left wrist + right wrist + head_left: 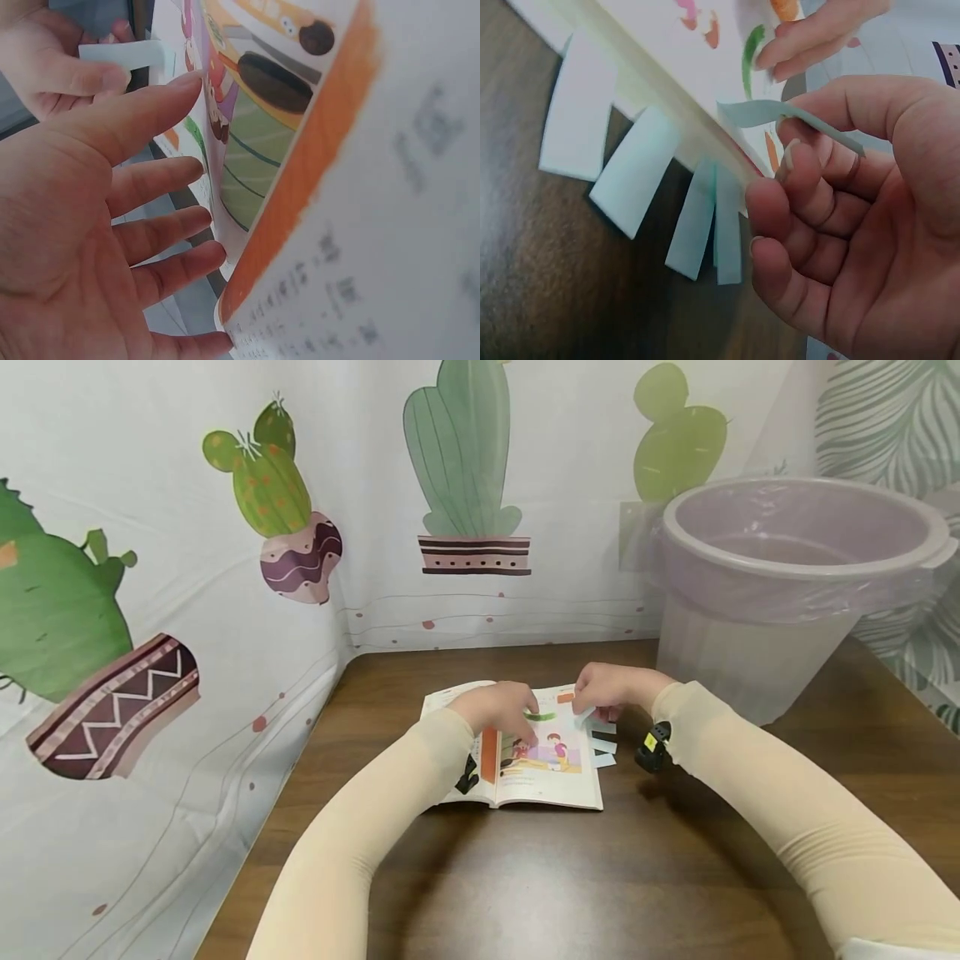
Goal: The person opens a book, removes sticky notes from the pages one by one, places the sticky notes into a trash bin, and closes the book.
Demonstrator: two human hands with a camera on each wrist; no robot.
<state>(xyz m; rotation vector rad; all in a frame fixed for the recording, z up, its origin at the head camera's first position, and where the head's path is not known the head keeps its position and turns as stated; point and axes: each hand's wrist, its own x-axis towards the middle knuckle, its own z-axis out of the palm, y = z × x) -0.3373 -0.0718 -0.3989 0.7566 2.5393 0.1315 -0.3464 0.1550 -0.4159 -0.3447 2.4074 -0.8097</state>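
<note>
An open illustrated book (pixel 551 789) lies on the table, its right page showing cartoon figures. My left hand (pixel 501 706) is over the book; in the left wrist view its fingers (pixel 169 176) are spread and nearly straight, with the fingertips at the page. At the upper right of the book, my right hand (pixel 609 685) pinches a pale blue sticky strip (pixel 761 112) between thumb and index finger. That strip is bent, its far end right at the page. Several similar pale blue strips (pixel 639 172) stick out from the book's right edge.
A large whitish bin (pixel 738 652) with a translucent purple liner stands at the table's back right. Behind the brown wooden table (pixel 517 893) hangs a white cloth (pixel 367 460) printed with cacti. A small black device (pixel 655 747) is strapped at the right wrist.
</note>
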